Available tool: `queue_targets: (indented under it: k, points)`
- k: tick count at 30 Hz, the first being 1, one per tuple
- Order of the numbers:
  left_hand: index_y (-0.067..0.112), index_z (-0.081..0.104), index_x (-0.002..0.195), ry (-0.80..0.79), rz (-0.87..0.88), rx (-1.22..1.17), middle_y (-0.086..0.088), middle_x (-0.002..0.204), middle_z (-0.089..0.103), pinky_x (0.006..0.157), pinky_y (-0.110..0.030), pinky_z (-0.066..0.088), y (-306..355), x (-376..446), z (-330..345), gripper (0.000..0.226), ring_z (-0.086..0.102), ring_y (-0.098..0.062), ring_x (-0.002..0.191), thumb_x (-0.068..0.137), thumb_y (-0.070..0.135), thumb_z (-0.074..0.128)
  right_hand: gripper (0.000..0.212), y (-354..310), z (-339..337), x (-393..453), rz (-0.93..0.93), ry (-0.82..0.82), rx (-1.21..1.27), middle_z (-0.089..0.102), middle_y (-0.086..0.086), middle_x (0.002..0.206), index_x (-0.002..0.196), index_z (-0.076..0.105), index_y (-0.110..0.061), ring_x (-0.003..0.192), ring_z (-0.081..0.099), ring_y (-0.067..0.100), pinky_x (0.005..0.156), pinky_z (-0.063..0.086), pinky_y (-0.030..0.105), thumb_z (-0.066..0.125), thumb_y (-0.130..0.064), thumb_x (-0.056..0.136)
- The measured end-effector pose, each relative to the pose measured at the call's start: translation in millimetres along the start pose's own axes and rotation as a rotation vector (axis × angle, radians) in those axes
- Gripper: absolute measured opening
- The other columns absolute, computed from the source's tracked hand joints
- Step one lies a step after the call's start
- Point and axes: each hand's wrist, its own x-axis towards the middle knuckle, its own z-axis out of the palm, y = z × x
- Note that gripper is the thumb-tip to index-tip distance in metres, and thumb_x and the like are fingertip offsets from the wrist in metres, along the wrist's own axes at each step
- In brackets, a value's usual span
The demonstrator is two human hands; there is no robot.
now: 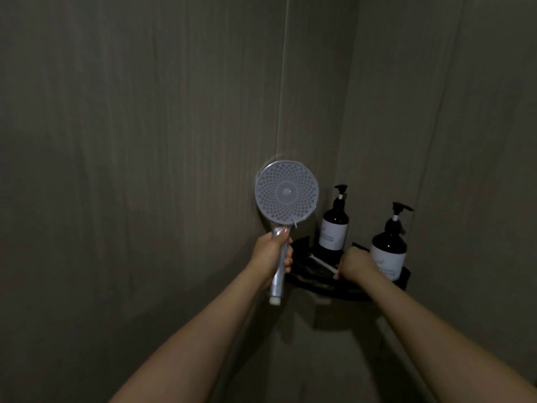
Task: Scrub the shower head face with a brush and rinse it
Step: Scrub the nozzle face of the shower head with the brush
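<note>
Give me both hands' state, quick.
Left hand: grips the shower head by its handle, face toward the camera.
Right hand: curled over a thin white stick, likely the brush, on the shelf.

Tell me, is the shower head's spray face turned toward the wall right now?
No, the shower head is held upright by its handle in the left hand, and its nozzle-dotted face points back at the camera, away from the wall.

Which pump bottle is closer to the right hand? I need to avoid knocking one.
The right-hand bottle, just beside the right hand; the other bottle stands farther back.
</note>
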Motion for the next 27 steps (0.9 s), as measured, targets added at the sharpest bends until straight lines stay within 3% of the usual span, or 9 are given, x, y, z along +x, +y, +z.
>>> queue_targets:
  k: [5,8,13,16,18,20,23,25,27]
  points:
    - [0.012,0.047,0.071,0.003,0.005,0.000,-0.004,0.050,0.042,0.039,-0.016,0.031,-4,-1,-1,0.029,0.036,-0.010,0.031,0.094,0.030,0.048,0.012,-5,-1,3,-0.045,0.016,-0.079,0.041,-0.001,0.066,0.091,0.060,-0.009,0.054,0.038,0.008,0.042,0.028,0.019,0.060,-0.020,0.087]
    - [0.012,0.048,0.071,0.006,-0.002,0.002,-0.005,0.051,0.042,0.038,-0.016,0.032,-7,-1,-1,0.029,0.036,-0.010,0.031,0.094,0.031,0.048,0.014,-5,0,6,-0.075,0.043,-0.068,0.048,0.002,0.072,0.078,0.058,-0.007,0.066,0.047,0.013,0.052,0.037,0.022,0.061,-0.018,0.086]
    - [0.012,0.048,0.071,0.013,-0.011,0.011,-0.005,0.050,0.041,0.038,-0.016,0.032,-10,-2,0,0.030,0.036,-0.011,0.031,0.093,0.032,0.048,0.026,-9,-1,7,-0.073,0.022,-0.085,0.062,0.013,0.108,0.106,0.062,-0.004,0.081,0.051,0.017,0.070,0.043,0.025,0.065,-0.019,0.085]
    - [0.012,0.048,0.071,0.017,-0.020,0.004,-0.003,0.046,0.043,0.038,-0.015,0.032,-11,-3,1,0.030,0.036,-0.011,0.030,0.093,0.033,0.049,0.015,-9,-3,4,-0.080,0.069,-0.078,0.063,0.010,0.089,0.085,0.062,-0.006,0.084,0.059,0.022,0.063,0.043,0.025,0.063,-0.020,0.085]
    - [0.012,0.048,0.071,0.019,-0.021,-0.006,-0.002,0.044,0.043,0.037,-0.015,0.032,-12,-5,2,0.030,0.036,-0.011,0.031,0.093,0.032,0.049,0.024,-9,-1,0,-0.139,0.276,0.120,0.056,0.005,0.068,0.068,0.058,-0.004,0.073,0.059,0.023,0.053,0.040,0.023,0.060,-0.020,0.086]
    - [0.013,0.048,0.072,0.011,-0.015,-0.002,-0.002,0.045,0.044,0.037,-0.016,0.033,-13,-8,5,0.029,0.037,-0.011,0.031,0.093,0.032,0.049,0.021,-15,-4,-7,-0.237,0.419,0.656,0.059,0.002,0.069,0.080,0.065,-0.004,0.066,0.056,0.018,0.051,0.044,0.021,0.056,-0.020,0.090]
    - [0.013,0.048,0.070,-0.004,-0.016,0.000,-0.002,0.044,0.044,0.038,-0.016,0.034,-15,-16,16,0.029,0.038,-0.012,0.032,0.093,0.031,0.049,0.022,-27,-23,-27,-0.355,0.219,1.498,0.067,0.001,0.077,0.089,0.062,-0.015,0.069,0.065,0.015,0.054,0.051,0.016,0.045,-0.026,0.096]
    - [0.013,0.048,0.070,-0.030,-0.020,-0.005,-0.001,0.043,0.045,0.037,-0.016,0.035,-19,-24,25,0.028,0.039,-0.011,0.032,0.094,0.029,0.048,0.017,-25,-32,-39,-0.428,0.120,1.609,0.072,-0.005,0.084,0.092,0.061,-0.022,0.075,0.070,0.009,0.057,0.055,0.018,0.046,-0.029,0.095]
    - [0.013,0.050,0.072,-0.063,-0.028,0.000,-0.001,0.047,0.048,0.038,-0.018,0.038,-24,-35,35,0.027,0.043,-0.011,0.035,0.094,0.027,0.047,0.010,-17,-33,-49,-0.445,0.165,1.544,0.071,-0.004,0.088,0.090,0.060,-0.024,0.079,0.070,0.009,0.058,0.057,0.018,0.051,-0.022,0.093]
